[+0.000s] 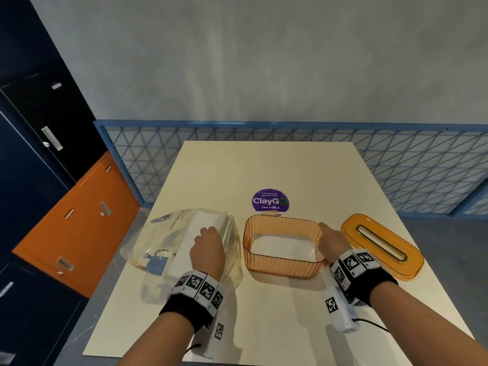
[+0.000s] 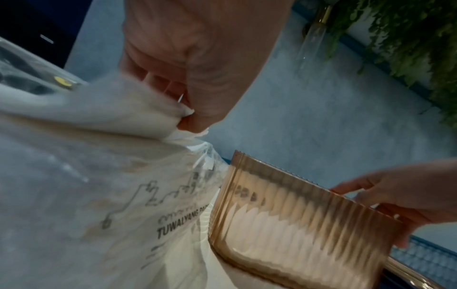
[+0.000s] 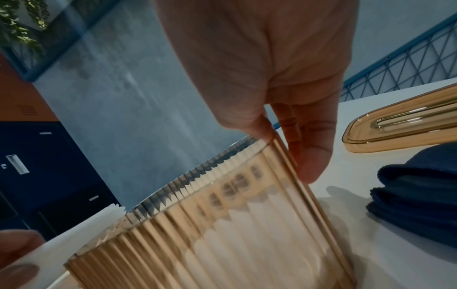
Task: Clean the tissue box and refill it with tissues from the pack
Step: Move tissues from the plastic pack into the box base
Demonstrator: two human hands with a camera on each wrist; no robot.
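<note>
An amber ribbed tissue box (image 1: pixel 282 268) stands open on the table's middle, with a layer of white tissues (image 1: pixel 284 247) lying in it. Its amber lid (image 1: pixel 380 244) with a slot lies to the right. Left of the box lies a clear plastic tissue pack (image 1: pixel 163 249) with a white stack of tissues (image 1: pixel 192 233) inside. My left hand (image 1: pixel 208 244) reaches into the pack and pinches a bunch of tissues (image 2: pixel 148 109). My right hand (image 1: pixel 331 240) holds the box's right end wall, thumb inside and fingers (image 3: pixel 314 156) outside the rim (image 3: pixel 279 144).
A folded dark blue cloth (image 3: pixel 418 193) lies on the table right of the box, near the lid (image 3: pixel 400 129). A purple round sticker (image 1: pixel 270 200) sits behind the box. Dark and orange lockers (image 1: pixel 74 223) stand left; a blue mesh fence (image 1: pixel 396 165) runs behind the cream table (image 1: pixel 264 165).
</note>
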